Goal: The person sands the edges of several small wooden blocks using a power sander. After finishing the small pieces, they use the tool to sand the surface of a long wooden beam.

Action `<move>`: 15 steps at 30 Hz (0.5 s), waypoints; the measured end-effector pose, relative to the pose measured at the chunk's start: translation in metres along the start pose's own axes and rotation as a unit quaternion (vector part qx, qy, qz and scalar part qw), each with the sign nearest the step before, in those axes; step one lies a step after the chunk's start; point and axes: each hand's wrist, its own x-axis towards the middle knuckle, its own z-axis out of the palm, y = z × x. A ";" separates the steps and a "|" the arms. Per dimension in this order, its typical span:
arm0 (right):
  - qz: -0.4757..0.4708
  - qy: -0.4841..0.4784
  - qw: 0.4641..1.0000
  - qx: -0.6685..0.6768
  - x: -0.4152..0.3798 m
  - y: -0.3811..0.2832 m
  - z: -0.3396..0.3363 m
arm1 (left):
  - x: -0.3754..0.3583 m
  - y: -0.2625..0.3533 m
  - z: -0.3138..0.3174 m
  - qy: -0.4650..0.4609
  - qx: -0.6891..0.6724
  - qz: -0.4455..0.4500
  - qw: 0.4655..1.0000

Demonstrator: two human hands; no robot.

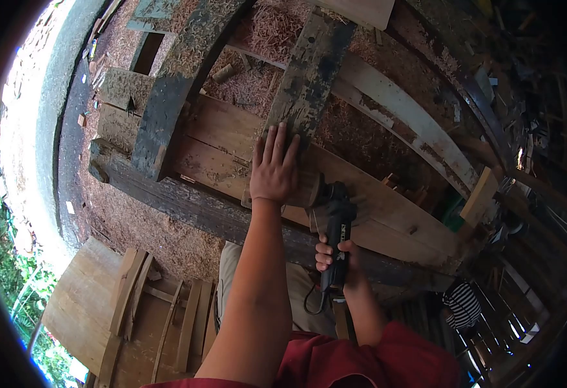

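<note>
My left hand (275, 169) lies flat with fingers stretched out over the near end of a worn board (303, 84) with dark, flaking paint. In my right hand (336, 254) is a black angle grinder (340, 223), fingers wrapped round its body, the cord trailing from its lower end. The grinder's head sits just right of a wooden block end (301, 189), close beside my left hand. Below them runs a long pale plank (387, 210). The grinder's disc is blurred.
A dark curved timber (173, 97) stands to the left, across a thick weathered beam (186, 200). Wood shavings (273, 29) cover much of the ground. A white-painted curved strip (406, 119) lies at right. Loose boards (128, 291) are stacked at lower left.
</note>
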 end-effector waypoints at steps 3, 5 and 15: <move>0.010 0.007 1.000 0.014 -0.007 0.007 -0.003 | 0.000 0.000 0.000 -0.003 0.004 -0.003 1.000; 0.008 0.022 1.000 0.011 -0.013 0.014 -0.003 | -0.001 0.000 0.000 -0.004 0.004 -0.005 1.000; 0.010 0.021 0.999 0.041 -0.014 0.021 -0.013 | 0.000 0.000 0.001 -0.006 0.008 -0.004 1.000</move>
